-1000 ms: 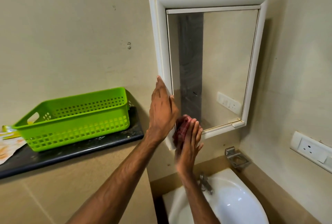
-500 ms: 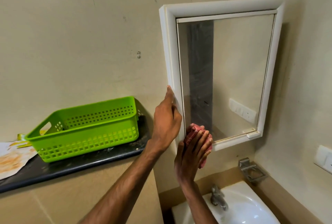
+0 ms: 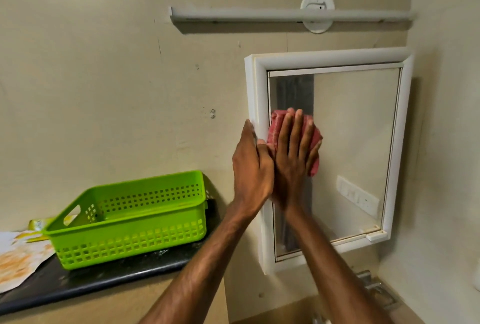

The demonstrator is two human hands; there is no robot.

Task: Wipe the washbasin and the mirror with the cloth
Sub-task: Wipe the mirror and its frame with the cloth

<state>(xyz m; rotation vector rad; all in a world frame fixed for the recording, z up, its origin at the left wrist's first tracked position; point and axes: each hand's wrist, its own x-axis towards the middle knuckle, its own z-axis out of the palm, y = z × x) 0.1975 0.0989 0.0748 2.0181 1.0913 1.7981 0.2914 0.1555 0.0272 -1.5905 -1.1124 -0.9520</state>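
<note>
A white-framed mirror (image 3: 353, 142) hangs on the beige wall at the right. My right hand (image 3: 293, 162) lies flat on its left part, fingers spread upward, pressing a red cloth (image 3: 275, 129) against the glass. My left hand (image 3: 250, 168) rests on the left edge of the mirror frame (image 3: 255, 85), right beside the right hand. The washbasin is out of view below; only a bit of metal fitting (image 3: 374, 284) shows at the bottom right.
A green plastic basket (image 3: 135, 217) stands on a dark shelf (image 3: 85, 282) at the left, with a crumpled paper wrapper (image 3: 18, 258) beside it. A white tube-light fitting (image 3: 285, 16) runs along the wall above the mirror.
My right hand has slid the cloth up the glass from the mirror's lower left corner to its middle left. The left hand has moved up the frame. The view has tilted upward.
</note>
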